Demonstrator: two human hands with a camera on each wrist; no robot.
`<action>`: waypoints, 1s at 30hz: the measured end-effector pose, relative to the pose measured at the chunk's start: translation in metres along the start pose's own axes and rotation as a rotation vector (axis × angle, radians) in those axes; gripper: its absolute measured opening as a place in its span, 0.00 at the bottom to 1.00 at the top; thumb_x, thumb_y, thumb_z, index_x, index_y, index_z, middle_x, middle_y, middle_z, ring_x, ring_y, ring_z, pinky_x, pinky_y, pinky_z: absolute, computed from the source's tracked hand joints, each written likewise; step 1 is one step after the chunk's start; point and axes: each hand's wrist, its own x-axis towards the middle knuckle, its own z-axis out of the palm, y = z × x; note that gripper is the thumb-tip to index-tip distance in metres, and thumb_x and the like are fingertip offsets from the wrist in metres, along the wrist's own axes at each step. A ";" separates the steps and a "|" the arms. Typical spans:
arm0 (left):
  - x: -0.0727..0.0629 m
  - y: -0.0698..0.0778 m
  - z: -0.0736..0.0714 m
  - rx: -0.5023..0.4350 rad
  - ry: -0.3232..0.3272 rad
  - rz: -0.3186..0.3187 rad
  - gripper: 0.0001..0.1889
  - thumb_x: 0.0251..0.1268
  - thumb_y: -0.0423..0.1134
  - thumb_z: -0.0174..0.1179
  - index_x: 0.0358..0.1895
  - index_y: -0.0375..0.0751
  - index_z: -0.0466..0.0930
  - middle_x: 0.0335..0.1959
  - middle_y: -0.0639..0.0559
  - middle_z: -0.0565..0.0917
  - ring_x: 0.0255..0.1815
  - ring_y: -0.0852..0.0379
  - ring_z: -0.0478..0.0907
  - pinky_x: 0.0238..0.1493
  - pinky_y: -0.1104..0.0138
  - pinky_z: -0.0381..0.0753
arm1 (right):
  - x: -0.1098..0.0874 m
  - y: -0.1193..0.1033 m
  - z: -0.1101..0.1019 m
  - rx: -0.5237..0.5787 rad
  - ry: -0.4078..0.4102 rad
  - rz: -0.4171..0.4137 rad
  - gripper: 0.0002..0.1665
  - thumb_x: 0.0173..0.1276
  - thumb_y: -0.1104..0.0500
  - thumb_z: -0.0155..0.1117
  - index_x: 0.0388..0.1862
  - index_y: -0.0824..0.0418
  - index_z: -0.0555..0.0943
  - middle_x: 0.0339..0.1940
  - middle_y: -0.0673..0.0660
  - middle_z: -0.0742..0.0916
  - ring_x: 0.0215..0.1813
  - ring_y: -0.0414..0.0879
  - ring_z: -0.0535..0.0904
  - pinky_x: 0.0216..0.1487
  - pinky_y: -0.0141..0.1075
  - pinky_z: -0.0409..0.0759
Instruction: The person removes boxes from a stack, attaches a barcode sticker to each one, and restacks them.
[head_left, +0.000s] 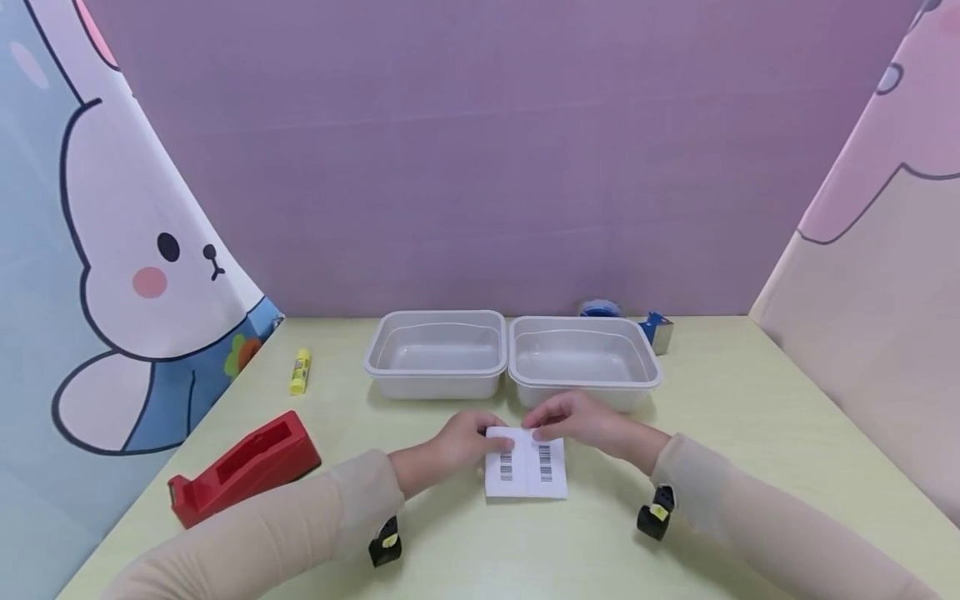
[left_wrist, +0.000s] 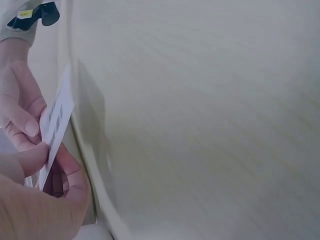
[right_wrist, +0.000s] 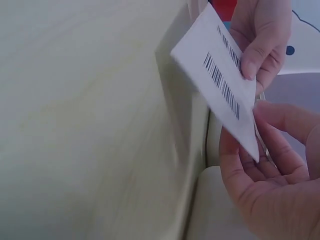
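A small white paper sheet (head_left: 527, 479) with two printed barcodes is held up above the table in the head view. My left hand (head_left: 461, 446) pinches its upper left part, thumb on the printed face and fingers behind. At the top edge, right of the middle, my right hand (head_left: 576, 421) pinches the paper between thumb and fingers. The right wrist view shows the paper (right_wrist: 220, 80) tilted, with the curled fingers of the right hand (right_wrist: 270, 175) partly behind it. In the left wrist view the paper (left_wrist: 57, 120) appears nearly edge-on, between both hands.
Two white plastic trays (head_left: 442, 385) (head_left: 585, 392) stand side by side behind the hands. A red tape dispenser (head_left: 251, 467) and a yellow glue stick (head_left: 300, 372) lie at the left. Behind the right tray are a blue tape roll (head_left: 600, 308) and a blue tape cutter (head_left: 660, 333).
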 end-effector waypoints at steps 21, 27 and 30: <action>-0.005 0.015 -0.003 -0.230 -0.021 -0.134 0.13 0.66 0.41 0.60 0.44 0.34 0.83 0.35 0.48 0.87 0.32 0.60 0.82 0.39 0.69 0.81 | -0.011 -0.015 0.000 0.024 0.064 -0.105 0.15 0.61 0.61 0.70 0.46 0.65 0.85 0.43 0.59 0.90 0.40 0.40 0.84 0.42 0.28 0.82; -0.004 0.017 -0.006 -0.239 -0.024 -0.132 0.12 0.64 0.41 0.61 0.41 0.33 0.83 0.32 0.49 0.87 0.30 0.60 0.82 0.35 0.70 0.82 | -0.013 -0.020 0.003 0.020 0.073 -0.127 0.14 0.61 0.61 0.70 0.45 0.66 0.86 0.41 0.60 0.90 0.38 0.40 0.85 0.39 0.27 0.83; -0.006 0.017 -0.006 -0.238 -0.020 -0.132 0.12 0.64 0.40 0.61 0.40 0.32 0.83 0.31 0.49 0.87 0.29 0.60 0.82 0.35 0.69 0.82 | -0.014 -0.022 0.005 0.014 0.082 -0.142 0.13 0.60 0.63 0.70 0.43 0.67 0.86 0.39 0.61 0.90 0.37 0.41 0.85 0.38 0.27 0.83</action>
